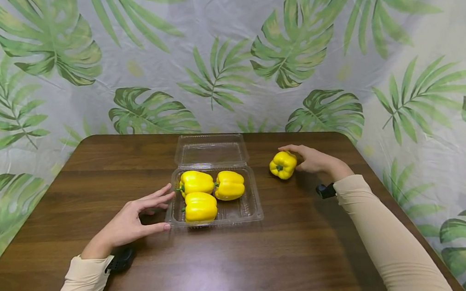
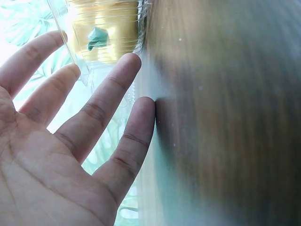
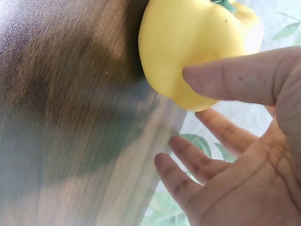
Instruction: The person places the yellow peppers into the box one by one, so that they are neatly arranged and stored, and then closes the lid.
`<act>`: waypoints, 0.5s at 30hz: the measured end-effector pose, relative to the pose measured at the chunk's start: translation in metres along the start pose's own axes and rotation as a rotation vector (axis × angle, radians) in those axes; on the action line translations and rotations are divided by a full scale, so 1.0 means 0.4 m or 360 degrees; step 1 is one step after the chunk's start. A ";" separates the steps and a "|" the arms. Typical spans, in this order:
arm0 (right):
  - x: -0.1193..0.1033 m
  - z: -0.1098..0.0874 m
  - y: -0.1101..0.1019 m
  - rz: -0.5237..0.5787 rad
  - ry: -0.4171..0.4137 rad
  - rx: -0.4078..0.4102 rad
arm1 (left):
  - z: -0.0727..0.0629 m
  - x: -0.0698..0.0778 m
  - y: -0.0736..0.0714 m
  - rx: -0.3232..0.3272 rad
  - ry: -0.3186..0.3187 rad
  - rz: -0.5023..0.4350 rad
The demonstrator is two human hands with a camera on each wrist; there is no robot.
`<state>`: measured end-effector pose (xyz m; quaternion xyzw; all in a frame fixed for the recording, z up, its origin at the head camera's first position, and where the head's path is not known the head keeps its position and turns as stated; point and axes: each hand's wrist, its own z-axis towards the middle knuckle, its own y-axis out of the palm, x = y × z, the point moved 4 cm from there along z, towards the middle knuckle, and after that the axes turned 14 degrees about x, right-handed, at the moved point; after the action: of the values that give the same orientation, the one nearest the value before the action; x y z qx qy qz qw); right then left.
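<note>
A clear plastic clamshell container (image 1: pixel 239 214) lies with its lid (image 1: pixel 212 149) folded back. Three yellow bell peppers sit inside: one at back left (image 1: pixel 196 182), one at right (image 1: pixel 230 185) and one at front left (image 1: pixel 201 207). My left hand (image 1: pixel 133 219) is spread at the container's left side, fingertips and thumb right at its wall; the left wrist view shows the fingers nearly straight (image 2: pixel 94 113). To the right of the container, a fourth yellow bell pepper (image 1: pixel 283 165) lies stem toward me. My right hand (image 1: pixel 313 159) holds it from the right, thumb (image 3: pixel 225 77) across its side, other fingers behind and below.
The brown wooden table (image 1: pixel 235 265) ends at a back edge behind the lid and a right edge beyond my right forearm. A leaf-patterned curtain (image 1: pixel 224 49) hangs behind it. Dark wrist devices sit at both cuffs.
</note>
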<state>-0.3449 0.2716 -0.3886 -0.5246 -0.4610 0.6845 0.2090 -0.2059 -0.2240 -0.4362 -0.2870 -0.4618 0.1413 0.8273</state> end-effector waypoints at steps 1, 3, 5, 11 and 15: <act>0.000 -0.001 0.000 -0.0004 0.0007 0.0001 | 0.000 0.000 0.000 0.0001 0.0000 -0.0002; -0.002 -0.002 -0.001 -0.0009 0.0018 0.0000 | 0.000 -0.001 0.000 0.0002 -0.0001 -0.0001; -0.002 -0.003 -0.002 -0.0009 0.0029 0.0002 | 0.000 -0.001 0.000 0.0002 -0.0002 0.0001; -0.007 -0.005 -0.001 0.0063 0.0032 0.0005 | 0.001 -0.001 0.000 0.0002 0.0004 0.0011; -0.006 -0.007 0.003 0.0113 0.0035 0.0020 | 0.002 0.000 0.000 0.0001 0.0005 0.0011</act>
<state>-0.3413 0.2703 -0.3885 -0.5468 -0.4355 0.6886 0.1927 -0.2064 -0.2236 -0.4359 -0.2884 -0.4596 0.1439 0.8276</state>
